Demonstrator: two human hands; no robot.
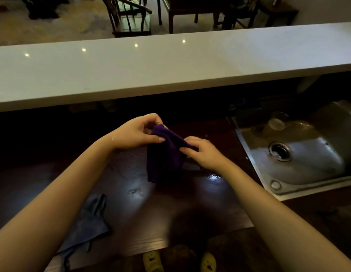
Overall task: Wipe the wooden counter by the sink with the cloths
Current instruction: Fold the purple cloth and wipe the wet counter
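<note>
A purple cloth point(164, 154) hangs above the dark wooden counter point(151, 213), held at its top edge by both hands. My left hand point(138, 132) pinches its upper left corner and my right hand point(202, 152) pinches its upper right part. The cloth's lower end droops towards the wet, shiny wood. A blue-grey cloth point(86, 226) lies flat on the counter at the lower left, beside my left forearm and partly over the front edge.
A steel sink point(300, 154) is set in the counter at the right, with a drain and a clear cup in its far corner. A raised white ledge point(170, 65) runs across behind the counter. Chairs and a table stand beyond it.
</note>
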